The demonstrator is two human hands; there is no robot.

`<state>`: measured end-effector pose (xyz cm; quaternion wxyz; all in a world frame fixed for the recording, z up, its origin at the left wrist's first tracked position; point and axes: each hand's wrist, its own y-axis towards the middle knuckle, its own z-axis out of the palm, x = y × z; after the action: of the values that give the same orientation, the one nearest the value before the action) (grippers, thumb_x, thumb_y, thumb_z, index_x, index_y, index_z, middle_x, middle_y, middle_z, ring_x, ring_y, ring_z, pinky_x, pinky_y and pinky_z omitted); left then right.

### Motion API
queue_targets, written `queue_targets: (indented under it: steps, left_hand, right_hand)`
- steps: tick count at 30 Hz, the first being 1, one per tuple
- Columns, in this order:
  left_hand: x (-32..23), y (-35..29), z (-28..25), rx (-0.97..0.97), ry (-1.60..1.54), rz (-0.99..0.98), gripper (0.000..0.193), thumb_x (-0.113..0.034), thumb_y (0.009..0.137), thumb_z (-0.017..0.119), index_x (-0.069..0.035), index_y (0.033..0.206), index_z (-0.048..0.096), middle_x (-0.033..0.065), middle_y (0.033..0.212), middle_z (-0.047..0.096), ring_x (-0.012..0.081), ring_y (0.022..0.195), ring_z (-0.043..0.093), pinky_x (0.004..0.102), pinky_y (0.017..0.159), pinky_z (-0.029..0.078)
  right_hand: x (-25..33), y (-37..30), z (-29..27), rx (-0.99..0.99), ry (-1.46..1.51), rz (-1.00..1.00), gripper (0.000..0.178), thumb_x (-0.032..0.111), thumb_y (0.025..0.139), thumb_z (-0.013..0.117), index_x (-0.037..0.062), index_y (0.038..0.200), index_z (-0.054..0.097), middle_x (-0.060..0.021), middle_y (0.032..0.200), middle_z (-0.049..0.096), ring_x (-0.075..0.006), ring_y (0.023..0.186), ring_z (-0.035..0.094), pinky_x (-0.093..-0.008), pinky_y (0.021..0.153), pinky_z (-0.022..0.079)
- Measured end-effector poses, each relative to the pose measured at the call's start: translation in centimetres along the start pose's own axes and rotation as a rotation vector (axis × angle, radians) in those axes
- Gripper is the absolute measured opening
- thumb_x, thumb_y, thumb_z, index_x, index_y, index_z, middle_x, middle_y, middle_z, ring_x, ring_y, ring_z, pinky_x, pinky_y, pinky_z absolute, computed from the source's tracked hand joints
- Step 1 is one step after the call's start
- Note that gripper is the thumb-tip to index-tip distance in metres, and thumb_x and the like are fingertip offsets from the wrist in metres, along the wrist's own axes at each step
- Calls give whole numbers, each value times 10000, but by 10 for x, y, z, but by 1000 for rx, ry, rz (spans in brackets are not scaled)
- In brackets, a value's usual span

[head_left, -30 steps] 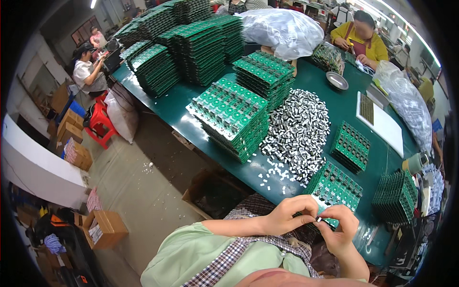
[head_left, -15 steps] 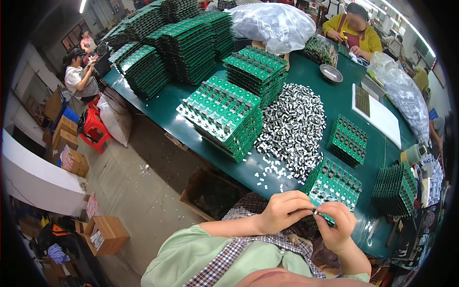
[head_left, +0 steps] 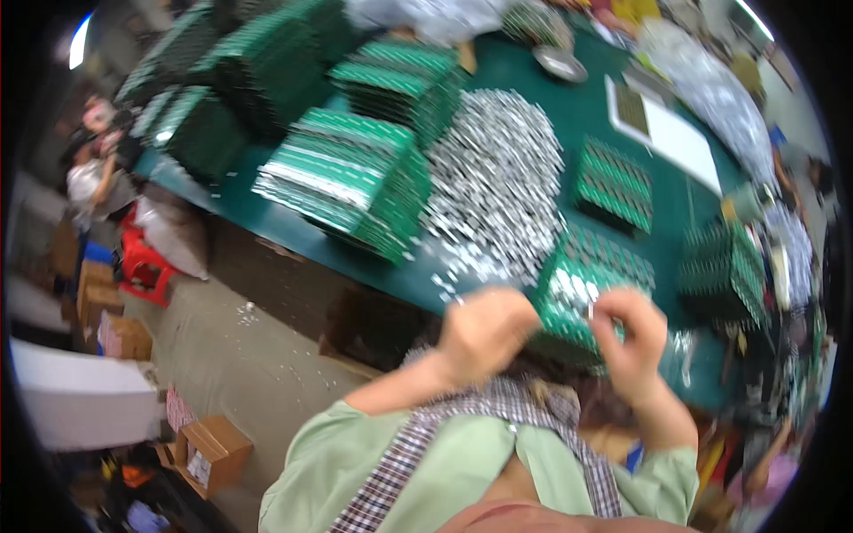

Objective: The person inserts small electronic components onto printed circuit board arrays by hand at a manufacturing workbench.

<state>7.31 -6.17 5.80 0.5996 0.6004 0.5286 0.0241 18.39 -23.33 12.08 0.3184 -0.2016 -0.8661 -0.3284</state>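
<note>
"Since you're standing nearer than I am, where's that small white piece?"

"At the tips of the right hand, by the look of it. Thumb and forefinger nearly meet, and a pale sliver shows there, blurred."

"And where's that hand, going by the heap of little pieces?"

"Off the heap's near right side, at a stack of green circuit boards. So the piece is well clear of the pile."

"What about the left hand?"

"Just on the near side of the heap, close to the loose pieces spilling off it, and apart from the right. Its fingers are curled in, but it's so smeared I can't tell whether it has hold of anything."

"Anything else on the surface around the heap?"

"A taller board stack to its left, a low board stack to its right, a metal dish beyond it, and a flat white panel farther off to its right."
</note>
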Motion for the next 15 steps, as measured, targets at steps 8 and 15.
queue_targets:
  steps: [8,15]
  left_hand:
    - [82,-5,-16,178,509,-310,175,18,811,550,-22,958,636,138,911,621,317,865,598,404,730,475]
    - [100,6,-1,270,737,-314,236,-117,818,654,-35,1029,588,106,930,526,304,876,551,410,736,451]
  right_hand:
    - [-38,2,-18,-75,-71,232,144,-11,782,667,-15,924,642,-108,867,641,-184,778,633,-284,693,520]
    - [-52,7,-21,2,-320,78,117,56,782,668,37,892,632,-79,873,615,-259,786,625,-344,675,500]
